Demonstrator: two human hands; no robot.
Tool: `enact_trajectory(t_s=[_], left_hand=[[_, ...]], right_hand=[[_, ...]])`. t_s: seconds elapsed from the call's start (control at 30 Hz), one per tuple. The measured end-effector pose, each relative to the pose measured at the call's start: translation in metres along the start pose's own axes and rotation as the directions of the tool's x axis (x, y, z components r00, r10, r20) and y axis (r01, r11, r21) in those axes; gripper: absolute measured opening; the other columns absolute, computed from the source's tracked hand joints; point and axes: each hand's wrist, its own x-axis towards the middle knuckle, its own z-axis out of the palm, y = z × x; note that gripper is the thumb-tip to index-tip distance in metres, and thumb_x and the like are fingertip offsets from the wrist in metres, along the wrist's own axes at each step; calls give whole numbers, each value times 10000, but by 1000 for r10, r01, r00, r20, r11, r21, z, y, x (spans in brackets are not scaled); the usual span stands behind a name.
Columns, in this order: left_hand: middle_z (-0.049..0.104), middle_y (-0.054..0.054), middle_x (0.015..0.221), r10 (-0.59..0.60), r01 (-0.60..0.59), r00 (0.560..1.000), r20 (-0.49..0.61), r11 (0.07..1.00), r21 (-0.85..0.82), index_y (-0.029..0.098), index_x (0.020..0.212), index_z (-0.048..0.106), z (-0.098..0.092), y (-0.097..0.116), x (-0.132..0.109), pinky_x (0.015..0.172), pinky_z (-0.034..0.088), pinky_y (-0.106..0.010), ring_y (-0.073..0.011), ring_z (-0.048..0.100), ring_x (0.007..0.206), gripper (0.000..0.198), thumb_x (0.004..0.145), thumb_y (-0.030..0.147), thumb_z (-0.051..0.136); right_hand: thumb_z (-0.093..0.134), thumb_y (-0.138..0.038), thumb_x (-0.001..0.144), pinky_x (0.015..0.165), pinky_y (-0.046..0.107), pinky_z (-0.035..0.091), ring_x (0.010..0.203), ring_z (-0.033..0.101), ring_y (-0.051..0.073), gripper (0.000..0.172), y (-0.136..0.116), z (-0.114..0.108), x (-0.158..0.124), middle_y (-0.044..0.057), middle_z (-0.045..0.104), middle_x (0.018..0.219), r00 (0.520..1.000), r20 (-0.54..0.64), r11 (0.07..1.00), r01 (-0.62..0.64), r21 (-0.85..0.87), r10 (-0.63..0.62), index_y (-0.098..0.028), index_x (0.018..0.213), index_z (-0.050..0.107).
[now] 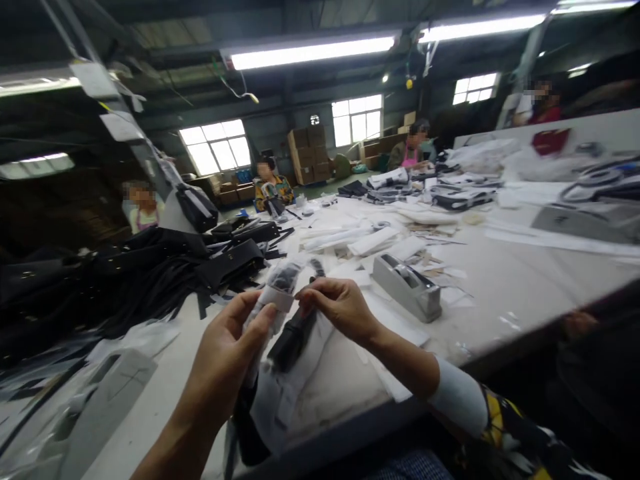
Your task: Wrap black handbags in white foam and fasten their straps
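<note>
My left hand (pixel 227 347) is closed around a dark strap bundle (pixel 285 275) covered in clear plastic, with a white paper band (pixel 277 298) around it. Thumb and fingertips press on the band. At the band's right end, my right hand (pixel 343 307) pinches with thumb and forefinger; whatever is between the tips is too small to make out. Just below the right hand, a black rolled strap (pixel 293 340) lies at a slant over the table. More black material (pixel 247 427) hangs below my left hand near the table edge.
A grey tape dispenser (pixel 407 288) stands right of my hands, another (pixel 107 407) at lower left. Black bags (pixel 233 263) are heaped on the left. White paper pieces (pixel 375 240) cover the table's middle. Several people sit around the far side; a person's hand (pixel 580 325) shows at right.
</note>
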Motion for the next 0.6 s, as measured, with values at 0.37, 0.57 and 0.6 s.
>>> enact_trajectory(t_s=[0.37,0.57,0.6], left_hand=[[718,-12,929,-112,125,991,77,974,-188,245,1085,648,-21,-22,28,685,521,-224,-211,675,874,528,676,540,806],[714,-13,956,-151,171,982,110,966,-194,252,1127,645,-26,-24,36,731,535,-232,-214,672,919,564,669,537,812],[713,-10,952,-153,171,982,107,965,-197,253,1122,646,-27,-23,36,733,538,-235,-212,672,911,566,663,536,816]], right_hand=[[625,-259,855,1063,422,390,1183,571,301,196,54,-217,-30,156,714,1086,791,-596,203,-566,-799,-138,-147,741,739],[603,-358,946,900,392,512,987,653,202,244,77,-215,-24,62,704,1023,642,-766,118,-762,-637,12,-140,878,687],[592,-375,957,888,402,523,972,654,196,253,78,-215,-22,61,693,1045,614,-789,104,-787,-609,24,-137,952,676]])
